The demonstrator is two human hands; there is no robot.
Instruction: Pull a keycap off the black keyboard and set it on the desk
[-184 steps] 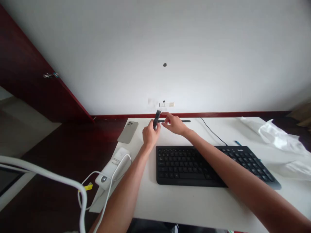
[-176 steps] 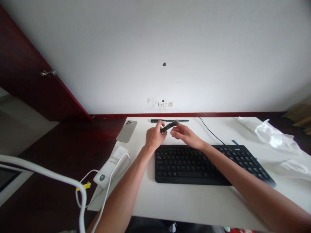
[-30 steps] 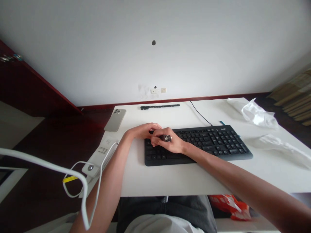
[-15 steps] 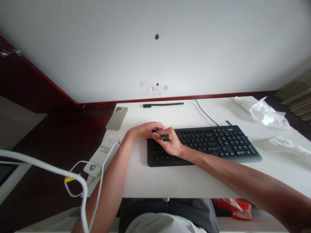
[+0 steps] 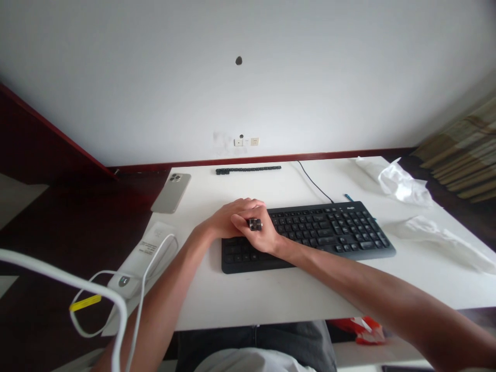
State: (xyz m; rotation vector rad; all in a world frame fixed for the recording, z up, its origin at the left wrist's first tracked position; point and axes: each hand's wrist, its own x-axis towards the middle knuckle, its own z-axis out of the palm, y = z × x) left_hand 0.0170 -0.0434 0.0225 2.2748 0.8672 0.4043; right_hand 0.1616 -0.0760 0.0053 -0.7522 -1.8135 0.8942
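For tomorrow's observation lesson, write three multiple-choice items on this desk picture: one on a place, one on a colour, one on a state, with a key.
1. Where does the phone lie?
A. on the keyboard
B. at the table's far left corner
C. under the white wrapping

2. What colour is the keyboard?
A. white
B. red
C. black

3. How is the right hand?
A. closed around a small dark tool
B. flat and open on bare table
C. raised off the table, holding the phone

Key:
1 B: the phone rests face down on the table by its far left corner, apart from the keyboard.
2 C: its case and keys are black against the white top.
3 A: the fingers curl round a small dark tool over the keyboard's left end, with the left hand pressed close beside it.
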